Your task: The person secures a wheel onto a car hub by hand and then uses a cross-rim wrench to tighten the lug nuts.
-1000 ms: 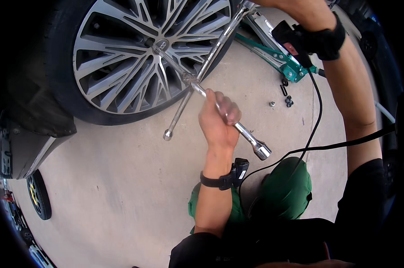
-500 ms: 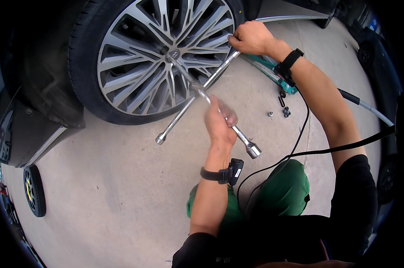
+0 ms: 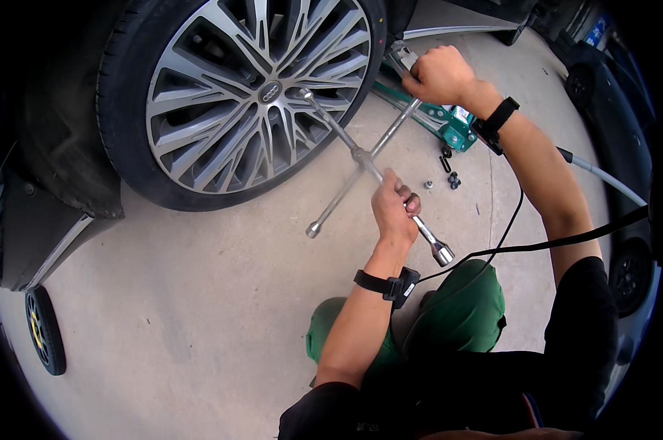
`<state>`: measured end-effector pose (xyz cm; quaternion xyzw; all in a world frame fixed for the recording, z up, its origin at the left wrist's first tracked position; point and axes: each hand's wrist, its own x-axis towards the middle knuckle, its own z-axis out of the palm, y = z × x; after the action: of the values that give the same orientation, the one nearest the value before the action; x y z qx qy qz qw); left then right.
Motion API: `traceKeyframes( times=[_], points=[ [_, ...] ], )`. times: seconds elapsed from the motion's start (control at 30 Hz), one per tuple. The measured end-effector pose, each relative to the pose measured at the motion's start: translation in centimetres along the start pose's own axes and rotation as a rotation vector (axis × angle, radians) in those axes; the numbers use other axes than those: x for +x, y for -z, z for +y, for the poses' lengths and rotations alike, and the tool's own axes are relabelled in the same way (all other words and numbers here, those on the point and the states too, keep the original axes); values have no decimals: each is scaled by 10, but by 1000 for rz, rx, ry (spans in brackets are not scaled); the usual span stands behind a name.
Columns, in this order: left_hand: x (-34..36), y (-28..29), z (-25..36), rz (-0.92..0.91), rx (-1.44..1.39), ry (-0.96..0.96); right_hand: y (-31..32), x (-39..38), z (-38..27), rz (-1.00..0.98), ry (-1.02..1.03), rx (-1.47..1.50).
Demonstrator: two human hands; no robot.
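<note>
The left hand (image 3: 397,207) is gripping the four-way lug wrench (image 3: 361,155) on the bar (image 3: 334,125) pointing upper-left toward the alloy wheel (image 3: 270,92); the right hand (image 3: 443,75) is clasping the crossbar (image 3: 394,130).

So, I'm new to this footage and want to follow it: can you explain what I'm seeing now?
There is no machine: these are a person's own bare hands. The picture comes from a wide fisheye camera on their head, looking down, so its left is their left and edges bend near the rim. The left hand and right hand each grip a different arm of a cross-shaped wrench. A third arm ends by the centre of a car wheel; I can't tell whether it touches. On the floor, to the right, are a green jack, a cluster of small dark parts and a small silver part. A second wheel is at far left.
</note>
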<state>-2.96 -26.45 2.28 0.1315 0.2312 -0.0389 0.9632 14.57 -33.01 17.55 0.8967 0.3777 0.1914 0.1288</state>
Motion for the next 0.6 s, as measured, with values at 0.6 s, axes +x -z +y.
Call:
traceKeyframes(
  times=[0.6],
  points=[
    [45,13,26,74,31,-42,25,51,-59,195,377,-89]
  ],
)
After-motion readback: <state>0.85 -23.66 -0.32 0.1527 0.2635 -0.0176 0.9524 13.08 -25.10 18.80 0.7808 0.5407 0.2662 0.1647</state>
